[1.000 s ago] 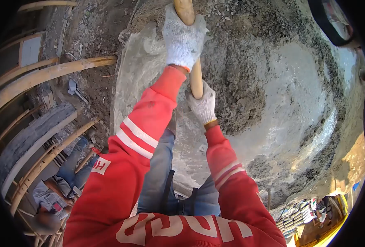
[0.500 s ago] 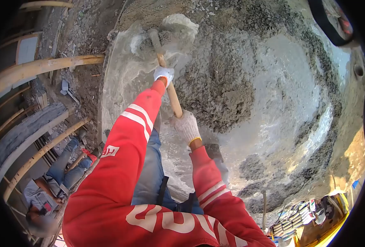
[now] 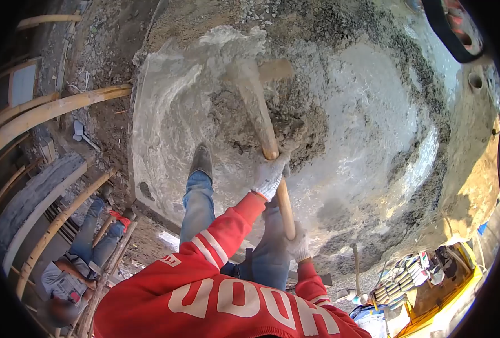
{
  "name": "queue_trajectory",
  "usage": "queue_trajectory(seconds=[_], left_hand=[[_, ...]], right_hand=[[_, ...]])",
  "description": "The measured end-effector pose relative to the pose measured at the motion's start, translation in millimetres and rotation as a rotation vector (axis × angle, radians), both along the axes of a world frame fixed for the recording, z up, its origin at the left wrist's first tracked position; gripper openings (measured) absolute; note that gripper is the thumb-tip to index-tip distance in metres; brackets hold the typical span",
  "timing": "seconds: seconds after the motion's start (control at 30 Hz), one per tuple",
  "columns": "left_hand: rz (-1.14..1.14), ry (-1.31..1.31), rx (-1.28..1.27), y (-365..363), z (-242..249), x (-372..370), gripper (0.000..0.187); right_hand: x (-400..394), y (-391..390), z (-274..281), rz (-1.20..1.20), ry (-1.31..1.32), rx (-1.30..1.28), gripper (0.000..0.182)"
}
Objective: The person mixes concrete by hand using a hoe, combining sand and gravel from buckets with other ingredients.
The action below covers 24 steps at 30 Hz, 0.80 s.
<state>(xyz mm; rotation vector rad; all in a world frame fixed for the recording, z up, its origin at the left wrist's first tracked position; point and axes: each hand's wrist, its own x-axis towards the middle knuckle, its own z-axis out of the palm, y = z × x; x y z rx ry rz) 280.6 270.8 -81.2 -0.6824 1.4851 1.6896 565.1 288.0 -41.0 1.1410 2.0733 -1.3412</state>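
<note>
A wooden-handled hoe (image 3: 267, 132) slants across the wet grey concrete mix (image 3: 374, 129), its upper handle coated in cement. Its broad blade (image 3: 276, 69) is blurred and lies over the mix. My left hand (image 3: 270, 174), in a white knit glove, wraps round the middle of the handle. Near the butt end, my right hand (image 3: 298, 243), gloved too, is closed on the same handle. Just beyond my left hand is a darker heap of mix (image 3: 301, 129). My boot (image 3: 201, 160) stands in the wet mix to the left.
Bent wooden poles (image 3: 58, 115) and a concrete beam (image 3: 38, 197) line the left side. Another person (image 3: 72, 276) is at lower left. A second long-handled tool (image 3: 356, 270) stands at the lower edge. Stacked bags (image 3: 402, 281) lie at lower right.
Both my hands and the hoe have come back toward my body and to the right. The hoe's head has moved from the upper left of the mix toward its middle.
</note>
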Motion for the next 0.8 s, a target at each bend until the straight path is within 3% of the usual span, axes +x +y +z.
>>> queue_trajectory(seconds=[0.03,0.07,0.1,0.13,0.17,0.23,0.27,0.3,0.4,0.47,0.6,0.7,0.73,0.8], left_hand=[[-0.030,0.095,0.064,2,19,-44,0.014],[-0.117,0.353,0.051,14,56,-138,0.017],[-0.187,0.528,-0.014,19,60,-182,0.022],[-0.186,0.776,-0.238,26,54,-224,0.031],[-0.105,0.878,-0.233,33,29,-255,0.037],[-0.118,1.223,-0.527,41,-25,-301,0.039],[-0.195,1.146,-0.668,41,-62,-323,0.040],[-0.170,1.075,-0.555,40,-99,-323,0.043],[-0.605,0.384,-0.790,11,-242,-266,0.044],[-0.753,0.224,-0.909,3,-268,-199,0.046],[-0.769,0.211,-0.909,30,-232,-153,0.047],[-0.710,0.169,-0.781,17,-219,-115,0.048],[-0.612,0.101,-0.623,20,-167,-95,0.036],[-0.242,0.045,-0.287,20,-139,-52,0.024]], right_hand=[[-50,-5,-15,-0.037,0.139,0.034,0.035],[-138,-13,-46,-0.113,0.164,0.066,0.031],[-211,-2,-41,-0.111,0.317,0.073,0.029],[-262,1,-58,-0.123,0.392,0.106,0.031],[-310,8,-80,-0.102,0.444,0.108,0.032],[-391,19,-124,-0.098,0.527,0.118,0.031],[-407,17,-146,-0.105,0.541,0.111,0.029],[-404,9,-168,-0.117,0.470,0.065,0.030],[-338,-42,-225,-0.197,0.088,-0.113,0.040],[-281,-54,-213,-0.260,-0.050,-0.185,0.042],[-241,-8,-144,-0.386,-0.046,-0.435,0.035],[-201,15,-70,-0.373,-0.093,-0.419,0.033],[-178,25,-53,-0.335,-0.103,-0.396,0.034],[-104,37,-24,-0.294,-0.109,-0.394,0.035]])
